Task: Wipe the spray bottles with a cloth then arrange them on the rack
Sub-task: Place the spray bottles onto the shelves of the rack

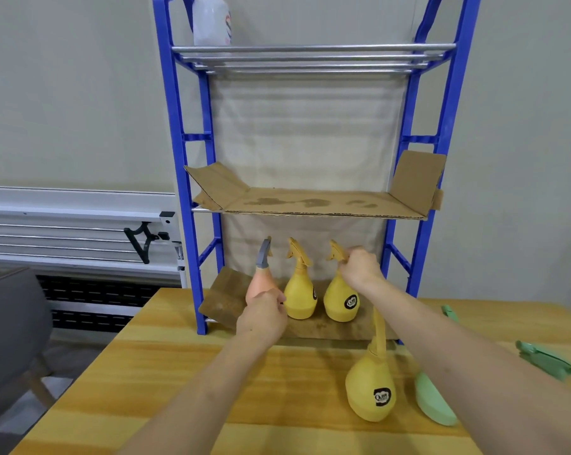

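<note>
Three spray bottles stand on our rack's [176,126] bottom shelf: our left hand [263,318] grips the pink bottle [261,284], our right hand [359,267] grips the right yellow bottle's [340,300] neck, beside the middle yellow bottle [299,295].

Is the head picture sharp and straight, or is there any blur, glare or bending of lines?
Head view: the light is soft and even, with no hard glare; the blue rack posts bow outward from wide-angle distortion; the translucent bottle on the top shelf is cut off by the frame's edge; the yellow bottle on the table looks stretched.
</note>
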The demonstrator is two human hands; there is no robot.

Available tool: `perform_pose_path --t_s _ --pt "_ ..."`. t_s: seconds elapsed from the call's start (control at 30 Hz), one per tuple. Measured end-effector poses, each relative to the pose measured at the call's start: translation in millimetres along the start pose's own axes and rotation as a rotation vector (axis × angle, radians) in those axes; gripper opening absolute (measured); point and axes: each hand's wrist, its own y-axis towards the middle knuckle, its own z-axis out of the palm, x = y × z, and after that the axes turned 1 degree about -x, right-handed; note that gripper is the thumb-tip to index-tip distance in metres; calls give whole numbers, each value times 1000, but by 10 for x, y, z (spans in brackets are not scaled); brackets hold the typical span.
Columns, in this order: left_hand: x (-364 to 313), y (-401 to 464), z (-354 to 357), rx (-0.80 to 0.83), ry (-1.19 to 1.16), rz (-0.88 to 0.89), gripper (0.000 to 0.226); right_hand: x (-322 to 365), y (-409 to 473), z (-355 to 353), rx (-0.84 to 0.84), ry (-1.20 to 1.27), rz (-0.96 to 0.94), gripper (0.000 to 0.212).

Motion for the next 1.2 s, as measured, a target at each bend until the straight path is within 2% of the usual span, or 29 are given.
perform_pose_path --t_s 0.27,0.37,0.57,0.73,0.8,0.93,1.0,1.03,1.13,1.2 --pt "-130 -145 -35 10 -24 54 28 -10 -277 -230 17 139 -30 13" --pt "-257 -248 -55 2 -69 95 30 -32 -521 -448 -18 146 -80 31" --pt "-619 -534 18 -34 -121 216 26 -259 -1137 -925 -167 132 -177 23" --pt "-919 -794 165 -40 -248 263 21 -632 -1551 -1183 -230 58 -149 32" --pt "-1012 -885 246 -15 -262 251 33 -807 -1651 -1212 -251 34 -137 33" --pt "-1097 -1007 460 84 -235 201 75 -1092 -1792 -1142 -251 -1 -96 36" --pt "-1094 -1032 565 99 -249 174 82 -1184 -1840 -1086 -227 1 -64 42" --pt "-1091 -1047 608 100 -249 159 77 -1216 -1864 -1055 -195 12 -36 47" --pt "-1046 -1103 734 61 -227 150 40 -1311 -1926 -927 -104 96 45 62" --pt "-997 -1131 802 39 -242 142 35 -1370 -1945 -838 -85 154 109 59"
